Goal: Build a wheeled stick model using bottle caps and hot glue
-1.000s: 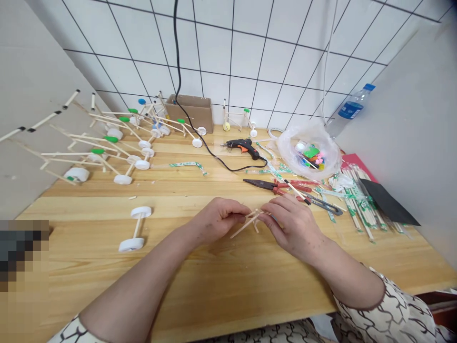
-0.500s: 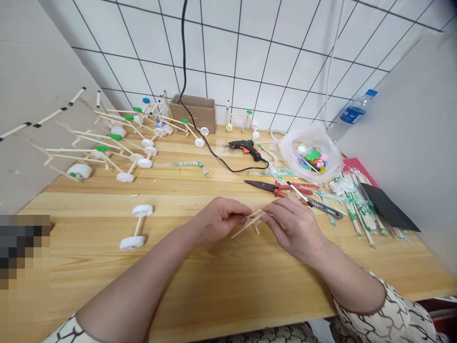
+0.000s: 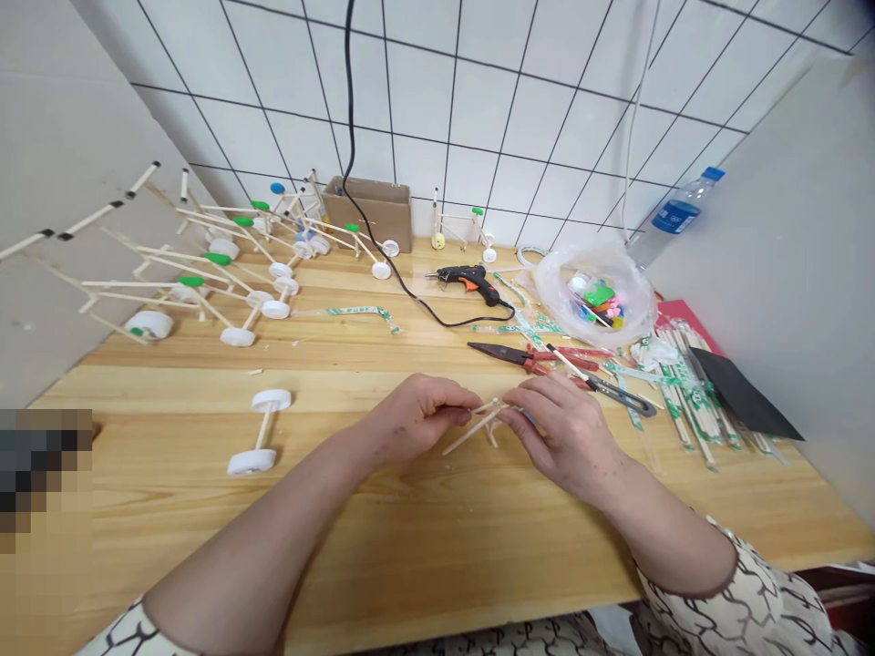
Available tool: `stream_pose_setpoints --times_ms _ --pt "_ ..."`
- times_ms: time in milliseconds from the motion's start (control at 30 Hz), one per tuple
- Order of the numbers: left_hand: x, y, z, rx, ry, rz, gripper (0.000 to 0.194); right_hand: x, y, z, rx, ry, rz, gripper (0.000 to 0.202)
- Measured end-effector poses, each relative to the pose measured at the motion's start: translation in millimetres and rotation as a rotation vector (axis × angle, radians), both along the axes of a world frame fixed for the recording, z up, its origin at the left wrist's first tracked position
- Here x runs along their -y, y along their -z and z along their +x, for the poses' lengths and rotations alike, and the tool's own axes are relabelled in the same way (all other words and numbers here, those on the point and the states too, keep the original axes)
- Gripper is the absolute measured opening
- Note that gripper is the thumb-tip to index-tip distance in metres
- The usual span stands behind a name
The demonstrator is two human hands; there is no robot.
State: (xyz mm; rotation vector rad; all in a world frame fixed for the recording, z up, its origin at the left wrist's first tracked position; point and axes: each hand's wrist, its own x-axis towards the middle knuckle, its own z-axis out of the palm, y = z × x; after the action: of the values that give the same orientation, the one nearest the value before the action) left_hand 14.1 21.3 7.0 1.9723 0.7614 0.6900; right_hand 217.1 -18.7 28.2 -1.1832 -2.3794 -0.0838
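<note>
Over the front middle of the table, a small frame of joined wooden sticks is held between both hands. My left hand pinches its left end between thumb and forefinger. On the other side, the fingers of my right hand are closed on the frame and hide part of it. To the left lies a wheel pair, two white caps joined by a stick. Pliers with red handles rest just beyond my right hand, beside a utility knife.
Several stick-built bicycle models stand at the back left near a cardboard box. A black glue gun lies mid-table with its cable. Rightward are a plastic bag of coloured caps, wrapped chopsticks and a water bottle.
Both hands keep their hold on the stick frame with almost no movement. The whole view has shifted very slightly.
</note>
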Motion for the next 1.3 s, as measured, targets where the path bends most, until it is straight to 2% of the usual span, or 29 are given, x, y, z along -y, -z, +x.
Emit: stream_pose_setpoints --times_ms 1300 --pt "-0.8 5.5 0.6 0.034 0.015 0.038 0.025 1.4 -0.5 0.9 0.013 -0.031 0.038 0.016"
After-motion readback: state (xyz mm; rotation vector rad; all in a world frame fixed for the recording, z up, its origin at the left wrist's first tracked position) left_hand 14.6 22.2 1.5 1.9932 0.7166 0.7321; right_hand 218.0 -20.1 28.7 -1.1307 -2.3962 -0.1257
